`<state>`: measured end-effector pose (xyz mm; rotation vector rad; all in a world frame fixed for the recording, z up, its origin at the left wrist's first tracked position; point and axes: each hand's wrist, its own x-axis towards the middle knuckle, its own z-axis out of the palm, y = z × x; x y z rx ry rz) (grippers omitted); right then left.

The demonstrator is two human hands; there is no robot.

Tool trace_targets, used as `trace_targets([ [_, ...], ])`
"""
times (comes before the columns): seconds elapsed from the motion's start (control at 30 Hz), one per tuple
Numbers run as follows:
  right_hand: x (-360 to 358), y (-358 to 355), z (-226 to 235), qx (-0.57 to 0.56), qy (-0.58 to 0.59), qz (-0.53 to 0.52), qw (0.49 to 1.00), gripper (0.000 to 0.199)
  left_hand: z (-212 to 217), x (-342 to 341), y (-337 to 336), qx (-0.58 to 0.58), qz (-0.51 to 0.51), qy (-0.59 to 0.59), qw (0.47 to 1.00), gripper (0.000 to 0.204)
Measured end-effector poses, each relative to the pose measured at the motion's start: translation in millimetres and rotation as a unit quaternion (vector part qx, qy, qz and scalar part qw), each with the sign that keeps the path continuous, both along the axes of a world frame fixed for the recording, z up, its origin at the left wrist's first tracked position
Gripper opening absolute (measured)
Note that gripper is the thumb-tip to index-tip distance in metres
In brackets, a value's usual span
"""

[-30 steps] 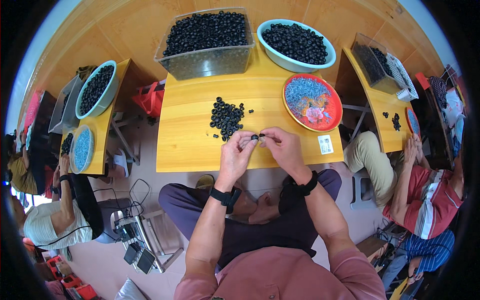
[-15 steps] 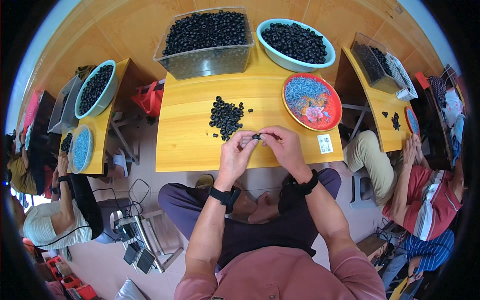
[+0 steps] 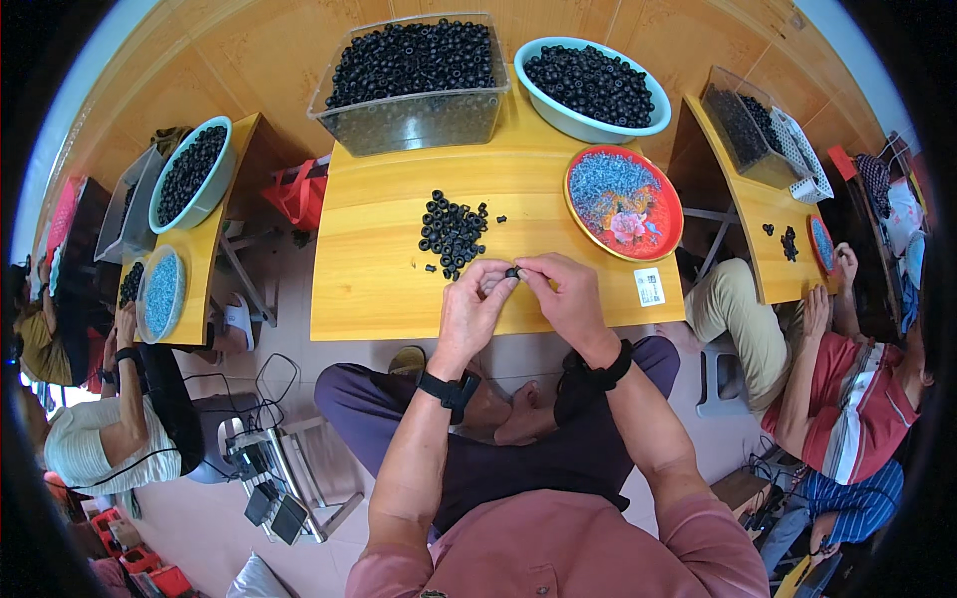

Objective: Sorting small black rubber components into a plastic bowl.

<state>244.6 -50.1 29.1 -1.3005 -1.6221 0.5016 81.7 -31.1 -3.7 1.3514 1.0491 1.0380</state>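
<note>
Over the near edge of the yellow wooden table (image 3: 399, 309), my two hands meet at the fingertips. Between them is a small round black part (image 3: 512, 272), like a ring or cap. My left hand (image 3: 473, 304) pinches it from the left. From the other side, the thumb and forefinger of my right hand (image 3: 565, 302) press on it; whether they also hold a smaller piece is hidden. Just beyond my left hand lies a loose pile of black ring-shaped parts (image 3: 454, 234). To the right, a red flowered tray (image 3: 658, 214) holds many small bluish, translucent pieces (image 3: 610, 177).
At the table's back stand a clear plastic bin (image 3: 414, 125) and a light-blue basin (image 3: 588, 125), both full of black parts. A white label (image 3: 649, 287) lies near the right edge. Co-workers sit at side tables left (image 3: 199, 289) and right (image 3: 768, 219).
My hands stay almost in place around the black part, with only slight finger movement. At the right table, the co-worker's hands have come apart, one shifting toward the small tray.
</note>
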Motion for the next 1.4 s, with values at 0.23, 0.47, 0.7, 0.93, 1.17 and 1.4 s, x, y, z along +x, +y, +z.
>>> trace_targets([
  [0.23,-1.4,1.5,-1.6,0.021,-0.059,-0.013,0.998,0.010,-1.0,-1.1,0.5,0.001,-0.006,0.006,1.000,0.015],
  [0.47,-8.9,0.9,-0.7,0.005,-0.071,-0.015,0.997,0.011,0.6,-0.4,-1.6,-0.010,0.003,0.009,1.000,0.010],
  [0.7,-14.8,3.5,-10.8,0.032,-0.030,0.010,0.999,0.014,-12.3,1.8,7.9,-0.050,0.021,-0.080,0.995,0.013],
  [0.93,-5.8,4.6,-30.9,-0.062,0.114,0.007,0.992,0.016,6.2,4.2,1.1,0.020,0.012,0.027,0.999,0.013],
  [1.17,-8.8,4.3,-33.9,-0.075,0.190,0.002,0.979,0.010,8.5,5.1,-9.1,0.120,0.021,0.102,0.987,0.030],
  [1.4,-1.2,8.1,-30.3,-0.118,0.236,0.047,0.963,0.007,6.1,5.4,-6.1,0.138,0.038,0.112,0.983,0.029],
])
